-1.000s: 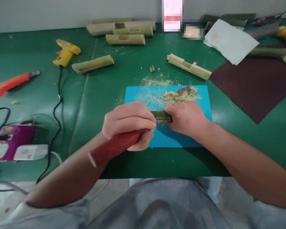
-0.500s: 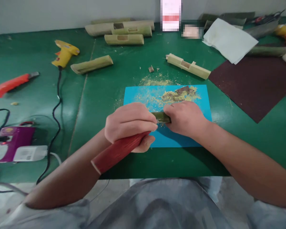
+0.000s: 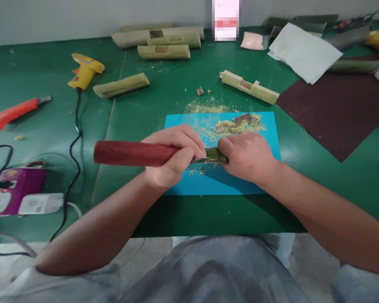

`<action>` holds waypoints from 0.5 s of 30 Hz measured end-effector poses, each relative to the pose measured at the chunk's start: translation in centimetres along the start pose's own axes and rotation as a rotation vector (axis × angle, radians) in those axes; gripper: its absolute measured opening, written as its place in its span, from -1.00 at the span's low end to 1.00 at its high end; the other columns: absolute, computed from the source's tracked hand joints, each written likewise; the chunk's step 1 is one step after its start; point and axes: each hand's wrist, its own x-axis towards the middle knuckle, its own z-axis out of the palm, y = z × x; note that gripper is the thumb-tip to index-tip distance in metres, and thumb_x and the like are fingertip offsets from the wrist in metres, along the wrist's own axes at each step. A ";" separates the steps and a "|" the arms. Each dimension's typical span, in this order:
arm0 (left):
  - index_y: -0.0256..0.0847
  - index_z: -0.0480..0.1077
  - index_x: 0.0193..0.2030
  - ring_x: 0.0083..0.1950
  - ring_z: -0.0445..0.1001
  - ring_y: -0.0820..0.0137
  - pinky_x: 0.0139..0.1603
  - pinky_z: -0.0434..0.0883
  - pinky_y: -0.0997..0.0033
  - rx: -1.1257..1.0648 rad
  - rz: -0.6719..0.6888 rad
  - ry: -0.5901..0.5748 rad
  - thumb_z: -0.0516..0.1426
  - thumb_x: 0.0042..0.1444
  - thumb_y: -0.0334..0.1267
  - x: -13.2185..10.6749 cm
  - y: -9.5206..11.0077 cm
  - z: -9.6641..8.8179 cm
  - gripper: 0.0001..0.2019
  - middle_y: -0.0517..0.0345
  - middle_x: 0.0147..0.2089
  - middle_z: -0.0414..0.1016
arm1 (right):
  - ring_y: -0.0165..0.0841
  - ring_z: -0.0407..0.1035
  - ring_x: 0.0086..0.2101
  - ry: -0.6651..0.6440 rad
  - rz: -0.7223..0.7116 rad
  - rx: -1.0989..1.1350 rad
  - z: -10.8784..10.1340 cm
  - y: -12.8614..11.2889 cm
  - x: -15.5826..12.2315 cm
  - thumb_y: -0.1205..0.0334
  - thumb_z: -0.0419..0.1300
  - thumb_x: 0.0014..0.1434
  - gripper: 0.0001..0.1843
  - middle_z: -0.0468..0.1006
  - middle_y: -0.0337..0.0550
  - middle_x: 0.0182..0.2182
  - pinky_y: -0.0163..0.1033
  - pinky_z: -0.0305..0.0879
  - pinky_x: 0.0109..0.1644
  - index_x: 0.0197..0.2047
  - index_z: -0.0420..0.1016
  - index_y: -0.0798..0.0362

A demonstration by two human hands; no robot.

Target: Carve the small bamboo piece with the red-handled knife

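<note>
My left hand (image 3: 175, 155) is closed around a carving knife with a thick red wooden handle (image 3: 132, 153), which points out to the left. Only a bit of its metal blade shows past my fingers, against a green bamboo piece (image 3: 216, 154). My right hand (image 3: 248, 155) grips the other end of that bamboo over a blue mat (image 3: 189, 185). Yellow shavings and dark bamboo chips (image 3: 242, 119) lie on the mat's far part, just beyond my right hand.
Cut bamboo tubes (image 3: 164, 52) lie at the back, and a notched one (image 3: 249, 87) lies beyond the mat. To the left are a yellow glue gun (image 3: 85, 72), an orange utility knife (image 3: 15, 113) and a purple power box (image 3: 15, 189). Brown sheet (image 3: 334, 113) and white paper (image 3: 303, 52) lie right.
The knife's red handle has swung up from slanting toward me to lying nearly level, pointing left. My left hand has turned with it. My right hand stays at the bamboo.
</note>
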 end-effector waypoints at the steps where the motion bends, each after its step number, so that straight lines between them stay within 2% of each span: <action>1: -0.05 0.50 -0.47 -0.45 0.54 0.35 -0.40 0.47 0.23 -0.070 0.012 0.043 0.24 0.41 0.19 0.1 0.2 0.3 -0.51 0.15 -0.47 0.58 | -0.27 0.24 -0.43 0.004 -0.001 -0.008 0.0 0.0 0.0 0.32 0.14 0.30 -0.73 0.66 -0.04 -0.38 -0.09 -0.13 -0.28 -0.12 0.69 0.07; 3: -0.06 0.48 -0.49 -0.44 0.56 0.38 -0.41 0.43 0.28 -0.119 -0.004 0.089 0.28 0.40 0.15 0.3 0.3 0.8 -0.52 0.18 -0.48 0.56 | -0.27 0.24 -0.43 0.013 0.002 -0.020 0.1 0.0 0.0 0.33 0.12 0.32 -0.72 0.66 -0.04 -0.38 -0.09 -0.12 -0.27 -0.12 0.69 0.07; 7: -0.08 0.38 -0.52 -0.39 0.58 0.31 -0.35 0.47 0.21 0.013 -0.138 0.114 0.12 0.42 0.39 0.6 0.0 1.1 -0.35 0.13 -0.50 0.49 | -0.27 0.25 -0.42 0.031 0.002 -0.027 0.0 0.0 -0.1 0.36 0.09 0.36 -0.71 0.65 -0.03 -0.37 -0.08 -0.11 -0.26 -0.14 0.69 0.07; 10: -0.08 0.36 -0.52 -0.40 0.54 0.31 -0.35 0.49 0.16 0.016 -0.183 0.110 0.08 0.43 0.38 0.8 -0.5 1.3 -0.34 0.10 -0.51 0.47 | -0.26 0.29 -0.40 0.033 -0.005 -0.033 -0.2 0.0 0.0 0.38 0.09 0.37 -0.70 0.66 -0.02 -0.36 -0.08 -0.09 -0.26 -0.13 0.68 0.08; 12: -0.09 0.38 -0.51 -0.41 0.54 0.33 -0.36 0.50 0.16 -0.007 -0.157 0.112 0.11 0.45 0.33 0.7 -0.9 1.2 -0.37 0.11 -0.50 0.49 | -0.25 0.33 -0.39 0.009 0.007 -0.030 -0.3 -0.2 0.0 0.37 0.10 0.38 -0.71 0.68 -0.01 -0.35 -0.09 -0.07 -0.26 -0.12 0.68 0.08; 15: -0.10 0.44 -0.48 -0.41 0.56 0.40 -0.39 0.48 0.25 -0.049 0.003 0.146 0.20 0.46 0.19 0.3 -1.1 0.7 -0.46 0.17 -0.47 0.55 | -0.22 0.40 -0.36 -0.063 0.062 -0.020 -0.6 -0.3 0.1 0.29 0.14 0.39 -0.74 0.71 0.01 -0.31 -0.10 -0.07 -0.27 -0.08 0.69 0.07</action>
